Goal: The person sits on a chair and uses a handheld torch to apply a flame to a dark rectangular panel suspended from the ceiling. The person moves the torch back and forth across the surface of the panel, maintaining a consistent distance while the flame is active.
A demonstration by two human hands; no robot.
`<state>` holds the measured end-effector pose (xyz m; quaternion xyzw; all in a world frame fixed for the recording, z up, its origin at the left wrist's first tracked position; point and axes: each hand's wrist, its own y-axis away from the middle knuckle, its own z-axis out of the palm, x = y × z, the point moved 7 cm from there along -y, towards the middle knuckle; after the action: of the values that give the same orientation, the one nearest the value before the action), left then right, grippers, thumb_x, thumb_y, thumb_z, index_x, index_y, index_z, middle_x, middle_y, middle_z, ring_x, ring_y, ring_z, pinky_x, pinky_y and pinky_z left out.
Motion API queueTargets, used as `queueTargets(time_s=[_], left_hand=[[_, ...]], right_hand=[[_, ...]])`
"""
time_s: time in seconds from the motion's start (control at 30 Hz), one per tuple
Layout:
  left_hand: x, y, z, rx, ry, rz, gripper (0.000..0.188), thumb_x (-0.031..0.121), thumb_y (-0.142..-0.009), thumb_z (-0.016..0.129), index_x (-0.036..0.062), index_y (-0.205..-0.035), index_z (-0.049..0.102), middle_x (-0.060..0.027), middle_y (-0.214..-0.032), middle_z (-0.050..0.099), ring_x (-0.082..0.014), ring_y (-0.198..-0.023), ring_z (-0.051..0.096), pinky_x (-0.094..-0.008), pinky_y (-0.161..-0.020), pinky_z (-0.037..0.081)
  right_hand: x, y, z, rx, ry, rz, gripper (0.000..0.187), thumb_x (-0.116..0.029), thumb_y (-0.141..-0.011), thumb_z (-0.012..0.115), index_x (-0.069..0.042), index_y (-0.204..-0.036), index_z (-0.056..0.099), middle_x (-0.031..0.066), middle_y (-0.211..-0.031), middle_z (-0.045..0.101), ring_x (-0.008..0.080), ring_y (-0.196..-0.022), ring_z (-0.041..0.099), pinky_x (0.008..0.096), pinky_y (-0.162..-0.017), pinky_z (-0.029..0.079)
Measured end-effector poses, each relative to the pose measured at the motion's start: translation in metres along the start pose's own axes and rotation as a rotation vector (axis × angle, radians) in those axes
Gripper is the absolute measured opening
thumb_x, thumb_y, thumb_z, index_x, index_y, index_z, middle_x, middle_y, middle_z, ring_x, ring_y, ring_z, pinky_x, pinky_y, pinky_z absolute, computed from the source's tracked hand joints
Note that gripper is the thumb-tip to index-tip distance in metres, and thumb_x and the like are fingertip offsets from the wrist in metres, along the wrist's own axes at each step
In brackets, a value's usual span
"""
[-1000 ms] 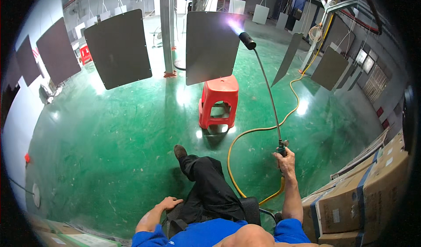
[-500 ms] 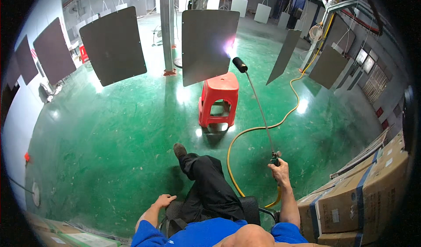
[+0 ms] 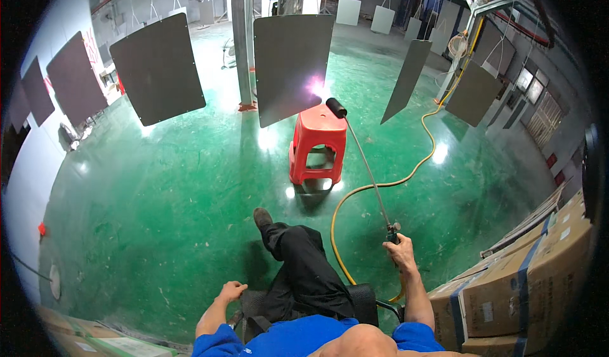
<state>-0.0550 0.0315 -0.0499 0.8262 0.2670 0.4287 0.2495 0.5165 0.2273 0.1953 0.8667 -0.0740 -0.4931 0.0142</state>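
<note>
My right hand (image 3: 399, 253) is closed round the handle of a gas torch (image 3: 366, 160), a long thin metal wand with a valve by the grip. The black nozzle (image 3: 336, 108) points up and left. Its purple-white flame (image 3: 318, 88) plays on the lower right of a dark grey panel (image 3: 293, 59) hanging before me. Small dots line the panel's edges. My left hand (image 3: 233, 290) is beside the seat at my left, fingers curled; whatever lies under them is hidden. I am seated on a dark chair (image 3: 364, 306).
A red plastic stool (image 3: 319, 121) stands just below the panel. From the torch a yellow hose (image 3: 334, 230) snakes over the green floor (image 3: 158, 205). More panels hang left (image 3: 157, 68) and right (image 3: 406, 81). A metal post (image 3: 243, 46) rises behind. Cardboard boxes (image 3: 495, 306) are stacked at right.
The torch nozzle and flame have moved left and down across the panel. My right hand has shifted slightly left. The hanging panels sit a little further left in view.
</note>
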Motion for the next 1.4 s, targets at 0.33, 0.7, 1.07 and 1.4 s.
queueTargets(time_s=[0.33, 0.7, 1.07, 1.4], left_hand=[[0.138, 0.067, -0.083, 0.274, -0.089, 0.390, 0.042, 0.038, -0.085, 0.069, 0.0018, -0.107, 0.068, -0.0162, -0.091, 0.070, -0.0268, -0.086, 0.068, -0.0377, -0.079, 0.053], [0.199, 0.150, -0.047, 0.136, -0.129, 0.588, 0.039, 0.031, -0.085, 0.070, 0.0032, -0.112, 0.066, -0.0173, -0.101, 0.068, -0.0287, -0.089, 0.067, -0.0374, -0.079, 0.053], [0.195, 0.133, -0.036, 0.120, -0.153, 0.618, 0.041, 0.032, -0.084, 0.069, 0.0002, -0.109, 0.066, -0.0169, -0.096, 0.069, -0.0308, -0.088, 0.067, -0.0394, -0.080, 0.052], [0.179, 0.100, -0.039, 0.059, -0.092, 0.491, 0.044, 0.035, -0.086, 0.067, 0.0010, -0.113, 0.065, -0.0183, -0.103, 0.069, -0.0299, -0.096, 0.067, -0.0389, -0.086, 0.051]], right_hand=[[-0.101, -0.034, 0.001, 0.014, -0.220, -0.054, 0.021, -0.010, -0.079, 0.071, -0.002, -0.097, 0.063, -0.0022, -0.059, 0.052, 0.0079, -0.044, 0.046, 0.0256, -0.039, 0.037], [-0.146, -0.017, 0.033, -0.125, -0.311, -0.118, 0.023, -0.008, -0.081, 0.071, -0.001, -0.101, 0.062, -0.0024, -0.058, 0.051, 0.0072, -0.044, 0.046, 0.0247, -0.040, 0.035], [-0.126, -0.012, 0.066, -0.209, -0.193, -0.177, 0.019, -0.007, -0.081, 0.071, -0.003, -0.097, 0.064, -0.0030, -0.059, 0.051, 0.0056, -0.046, 0.045, 0.0236, -0.041, 0.034], [-0.116, 0.006, 0.078, -0.222, 0.064, -0.173, 0.020, -0.015, -0.075, 0.072, -0.003, -0.085, 0.060, -0.0028, -0.062, 0.048, 0.0084, -0.056, 0.043, 0.0287, -0.051, 0.036]])
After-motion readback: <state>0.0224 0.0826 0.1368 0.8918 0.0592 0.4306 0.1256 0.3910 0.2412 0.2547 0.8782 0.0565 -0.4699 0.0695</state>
